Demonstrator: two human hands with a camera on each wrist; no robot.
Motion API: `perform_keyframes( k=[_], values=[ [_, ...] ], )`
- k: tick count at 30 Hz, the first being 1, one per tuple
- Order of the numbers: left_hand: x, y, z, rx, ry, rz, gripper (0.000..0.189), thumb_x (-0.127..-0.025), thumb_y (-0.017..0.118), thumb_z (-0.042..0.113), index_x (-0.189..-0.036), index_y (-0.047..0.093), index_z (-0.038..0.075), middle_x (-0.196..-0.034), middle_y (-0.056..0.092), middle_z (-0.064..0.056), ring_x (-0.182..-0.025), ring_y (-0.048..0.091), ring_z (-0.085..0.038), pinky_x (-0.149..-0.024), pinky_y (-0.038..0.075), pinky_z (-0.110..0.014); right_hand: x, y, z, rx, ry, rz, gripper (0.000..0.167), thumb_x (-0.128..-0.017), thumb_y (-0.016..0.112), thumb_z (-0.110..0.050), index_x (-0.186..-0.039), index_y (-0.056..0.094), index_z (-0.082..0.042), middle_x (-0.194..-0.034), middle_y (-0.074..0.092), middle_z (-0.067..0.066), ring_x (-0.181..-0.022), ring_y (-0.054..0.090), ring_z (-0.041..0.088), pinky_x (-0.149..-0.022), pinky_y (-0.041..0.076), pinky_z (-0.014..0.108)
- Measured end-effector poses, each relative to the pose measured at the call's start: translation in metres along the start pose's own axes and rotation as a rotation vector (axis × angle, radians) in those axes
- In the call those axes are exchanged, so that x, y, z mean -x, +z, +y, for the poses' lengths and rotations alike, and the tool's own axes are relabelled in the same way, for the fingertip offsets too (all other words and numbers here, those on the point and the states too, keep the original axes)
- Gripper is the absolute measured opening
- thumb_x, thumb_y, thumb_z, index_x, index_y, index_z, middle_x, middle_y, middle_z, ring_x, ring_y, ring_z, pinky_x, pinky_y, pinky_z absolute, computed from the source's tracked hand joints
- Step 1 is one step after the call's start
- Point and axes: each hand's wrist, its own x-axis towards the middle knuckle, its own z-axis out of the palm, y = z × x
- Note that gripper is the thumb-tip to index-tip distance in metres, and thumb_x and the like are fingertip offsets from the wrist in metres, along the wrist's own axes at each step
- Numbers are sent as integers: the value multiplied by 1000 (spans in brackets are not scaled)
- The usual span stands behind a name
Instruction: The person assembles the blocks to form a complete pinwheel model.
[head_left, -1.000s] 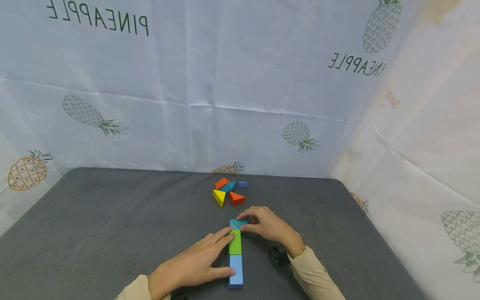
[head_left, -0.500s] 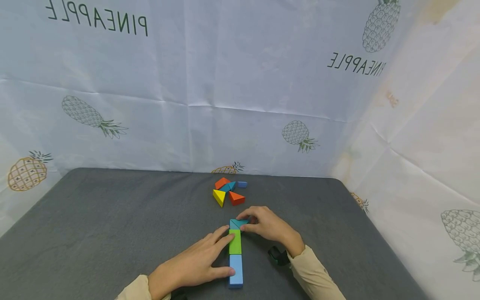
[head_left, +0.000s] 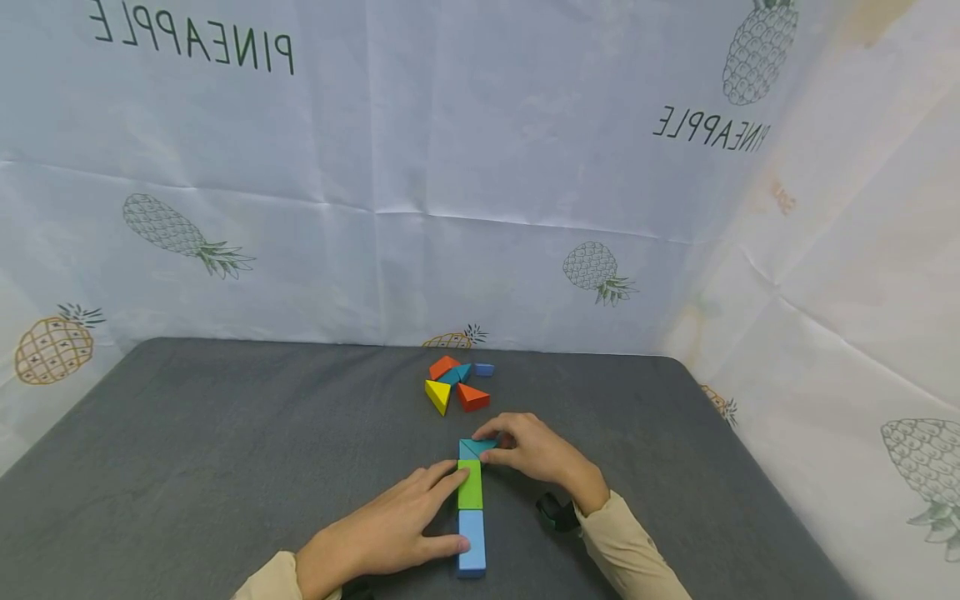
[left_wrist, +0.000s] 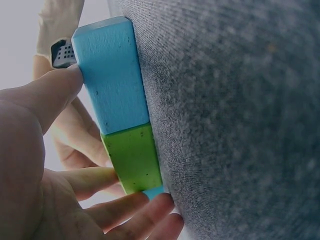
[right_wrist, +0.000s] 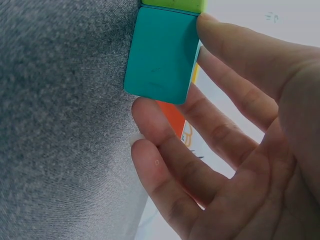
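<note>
All Lined Up in a Row

First, a gray, fuzzy surface (head_left: 262,467). Then a left hand (head_left: 395,525), fingers apart, touching a long blue block (head_left: 472,533) and a green block (head_left: 472,490). Then a right hand (head_left: 538,450), pinching a teal triangle block (right_wrist: 161,52) at the row's far end. Probably light, hard, a bit slippery; best held by the flat sides. Smooth paint, maybe over wood.

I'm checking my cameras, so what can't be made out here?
Head view: part of the held teal block, behind the right hand.
Left wrist view: the teal piece past the green block, mostly hidden by it and the left hand.
Right wrist view: a red block, partly behind the held teal block; the green block, cut by the top edge.
</note>
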Motion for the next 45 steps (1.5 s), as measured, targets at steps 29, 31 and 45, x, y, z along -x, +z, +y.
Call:
perform_keyframes(
  k=[29,31,45],
  values=[
    [1,1,-1,-1,-5,12,87,-90,50,72,-154,35,15,-156,37,-6,-139,42,-31,-107,41,-55,-2,-3,2,-28,-43,95,28,-94,69,-19,-119,70,-7,-115,70,7,-101,66,21,-87,54,41],
    [1,1,-1,-1,-5,11,87,-90,50,72,-154,35,15,-156,37,-6,-139,42,-30,-107,41,-54,-4,-4,4,-25,-45,113,28,-94,69,-19,-119,70,-6,-115,70,7,-101,66,22,-88,55,42],
    [0,0,0,7,-17,-6,87,-90,51,72,-155,34,17,-156,37,-7,-139,42,-32,-107,41,-56,-16,-4,13,21,-48,173,26,-94,70,-19,-116,71,-6,-115,68,8,-97,64,21,-85,55,41]
  ],
)
